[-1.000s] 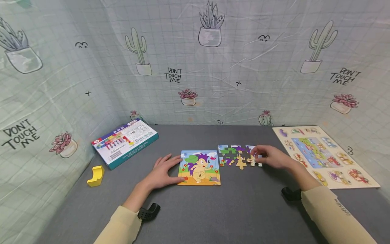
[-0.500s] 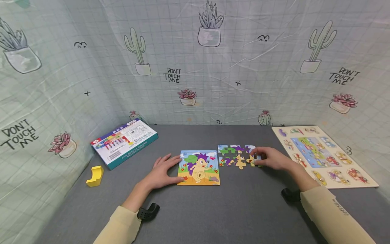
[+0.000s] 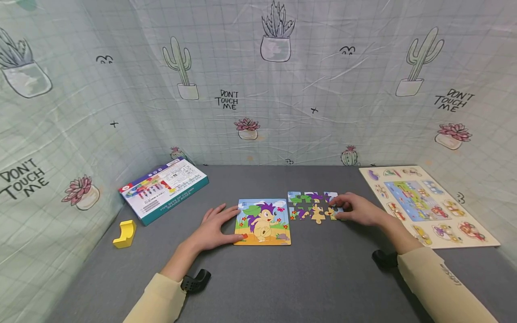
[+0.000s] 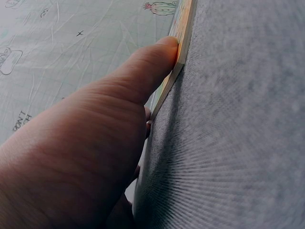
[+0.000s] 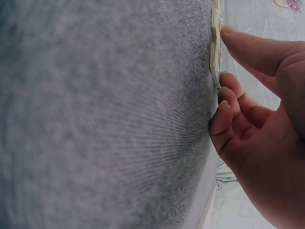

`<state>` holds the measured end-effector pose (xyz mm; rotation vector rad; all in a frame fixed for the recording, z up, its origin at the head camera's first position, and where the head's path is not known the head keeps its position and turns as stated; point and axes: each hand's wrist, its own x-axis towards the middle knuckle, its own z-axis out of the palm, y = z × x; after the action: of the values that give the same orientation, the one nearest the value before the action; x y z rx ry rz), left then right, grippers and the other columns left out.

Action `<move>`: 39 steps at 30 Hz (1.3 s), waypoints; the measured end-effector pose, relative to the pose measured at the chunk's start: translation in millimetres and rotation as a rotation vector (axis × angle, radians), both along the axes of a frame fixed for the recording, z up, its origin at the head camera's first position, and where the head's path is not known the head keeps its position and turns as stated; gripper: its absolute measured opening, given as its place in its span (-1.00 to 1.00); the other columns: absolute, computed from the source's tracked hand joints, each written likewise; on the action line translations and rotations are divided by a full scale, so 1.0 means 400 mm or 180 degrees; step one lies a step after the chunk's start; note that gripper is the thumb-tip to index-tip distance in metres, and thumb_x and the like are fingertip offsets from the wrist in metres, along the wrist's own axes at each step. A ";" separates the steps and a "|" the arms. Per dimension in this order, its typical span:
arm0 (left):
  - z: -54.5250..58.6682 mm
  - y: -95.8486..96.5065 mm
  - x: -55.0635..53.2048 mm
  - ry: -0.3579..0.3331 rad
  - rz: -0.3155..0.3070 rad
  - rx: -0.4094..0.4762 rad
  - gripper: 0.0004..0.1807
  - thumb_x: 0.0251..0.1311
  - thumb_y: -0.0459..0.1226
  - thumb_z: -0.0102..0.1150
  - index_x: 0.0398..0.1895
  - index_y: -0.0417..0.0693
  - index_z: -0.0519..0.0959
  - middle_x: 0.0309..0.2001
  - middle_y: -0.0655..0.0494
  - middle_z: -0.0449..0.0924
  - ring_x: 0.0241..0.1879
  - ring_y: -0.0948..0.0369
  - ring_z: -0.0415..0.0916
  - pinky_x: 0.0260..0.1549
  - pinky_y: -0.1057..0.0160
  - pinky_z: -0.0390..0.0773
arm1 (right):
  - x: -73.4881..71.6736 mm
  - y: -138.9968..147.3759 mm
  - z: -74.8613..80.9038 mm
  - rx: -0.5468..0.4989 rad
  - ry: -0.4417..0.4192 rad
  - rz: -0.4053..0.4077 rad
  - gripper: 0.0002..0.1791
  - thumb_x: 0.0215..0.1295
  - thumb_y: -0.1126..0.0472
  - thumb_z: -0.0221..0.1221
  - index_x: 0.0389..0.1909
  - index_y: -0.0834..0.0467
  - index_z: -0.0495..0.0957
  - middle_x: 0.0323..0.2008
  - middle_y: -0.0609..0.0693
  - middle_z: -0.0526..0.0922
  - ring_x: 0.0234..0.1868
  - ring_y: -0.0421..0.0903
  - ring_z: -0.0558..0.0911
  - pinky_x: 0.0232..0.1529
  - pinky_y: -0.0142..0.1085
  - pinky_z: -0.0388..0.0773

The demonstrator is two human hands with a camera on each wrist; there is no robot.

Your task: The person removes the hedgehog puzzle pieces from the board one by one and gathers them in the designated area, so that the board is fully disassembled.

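Note:
A square hedgehog picture puzzle lies flat on the dark grey table in the head view. My left hand rests at its left side, the thumb touching the lower left corner and the fingers spread along the edge. To the right are two short rows of jigsaw pieces, with purple, green and tan parts. My right hand pinches a jigsaw piece at the right end of the lower row. In the right wrist view the thumb is on the pieces; the fingers partly hide them in the head view.
A teal and white box lies at the back left, with a yellow curved block in front of it. A wooden picture board lies at the far right. Patterned cloth encloses the table's back and sides.
My right hand has shifted slightly left, bringing the end piece of the lower row closer to its neighbour. The left hand stays on the hedgehog puzzle. The whole view has drifted slightly.

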<state>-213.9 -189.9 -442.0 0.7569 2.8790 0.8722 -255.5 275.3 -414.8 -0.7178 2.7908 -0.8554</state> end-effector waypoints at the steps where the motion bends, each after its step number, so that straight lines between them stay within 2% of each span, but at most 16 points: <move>1: 0.000 0.000 0.000 0.0004 -0.0004 0.0001 -0.07 0.09 0.20 0.41 0.47 -0.02 0.40 0.47 0.04 0.30 0.53 -0.12 -0.08 0.41 -0.27 -0.23 | 0.001 0.000 0.000 -0.0003 -0.0008 0.0003 -0.61 0.28 0.18 0.38 0.09 0.20 0.62 -0.11 0.04 0.53 -0.14 -0.04 0.50 -0.07 -0.04 0.48; 6: -0.001 -0.001 -0.001 0.0010 -0.0017 -0.0003 -0.08 0.10 0.19 0.41 0.47 -0.03 0.39 0.47 0.04 0.30 0.53 -0.12 -0.08 0.40 -0.27 -0.23 | 0.002 -0.002 -0.002 -0.0017 -0.0033 0.0019 -0.57 0.25 0.14 0.41 0.09 0.22 0.62 -0.08 0.07 0.53 -0.13 -0.03 0.50 -0.04 -0.01 0.47; 18: -0.002 0.001 -0.003 -0.0006 0.0004 -0.0063 -0.08 0.10 0.23 0.38 0.46 -0.02 0.41 0.47 0.07 0.30 0.53 -0.11 -0.08 0.41 -0.28 -0.24 | 0.009 -0.008 0.001 0.0025 -0.0001 0.0049 -0.62 0.26 0.16 0.41 0.04 0.21 0.64 -0.07 0.07 0.54 -0.11 0.01 0.51 -0.04 0.02 0.48; 22: -0.002 0.000 -0.003 -0.0023 0.0010 -0.0065 -0.08 0.10 0.23 0.38 0.46 -0.02 0.41 0.47 0.08 0.30 0.54 -0.11 -0.08 0.41 -0.28 -0.25 | 0.007 -0.005 0.005 0.0004 0.0019 0.0013 -0.60 0.26 0.13 0.41 0.05 0.22 0.63 -0.09 0.05 0.55 -0.14 -0.03 0.49 -0.07 -0.04 0.47; 27: -0.003 -0.001 -0.006 -0.0032 0.0018 -0.0057 -0.08 0.10 0.23 0.38 0.46 -0.03 0.41 0.48 0.07 0.30 0.53 -0.12 -0.08 0.40 -0.29 -0.25 | 0.006 -0.009 0.023 -0.0038 0.0041 -0.0026 -0.54 0.28 0.11 0.39 0.09 0.27 0.58 -0.14 0.07 0.53 -0.16 -0.02 0.49 -0.15 -0.09 0.46; 32: 0.000 0.001 -0.008 -0.0018 0.0029 -0.0077 -0.07 0.09 0.24 0.38 0.46 -0.02 0.41 0.48 0.07 0.29 0.53 -0.12 -0.08 0.41 -0.28 -0.25 | 0.012 -0.026 0.046 -0.0074 0.0083 -0.0073 -0.48 0.31 0.10 0.37 0.17 0.31 0.54 -0.08 0.11 0.54 -0.10 0.03 0.51 -0.08 -0.04 0.51; 39: -0.002 0.000 -0.005 -0.0050 0.0021 -0.0079 -0.08 0.10 0.24 0.37 0.46 -0.01 0.41 0.48 0.08 0.29 0.54 -0.11 -0.09 0.41 -0.28 -0.25 | 0.020 -0.077 0.072 -0.0367 0.0111 0.0098 -0.47 0.36 0.13 0.33 0.22 0.35 0.49 -0.02 0.18 0.57 -0.11 0.01 0.53 -0.17 -0.10 0.56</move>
<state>-216.0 -190.0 -442.6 0.7356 2.8747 0.8377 -247.5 244.6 -385.9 -0.7983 2.7714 -1.0144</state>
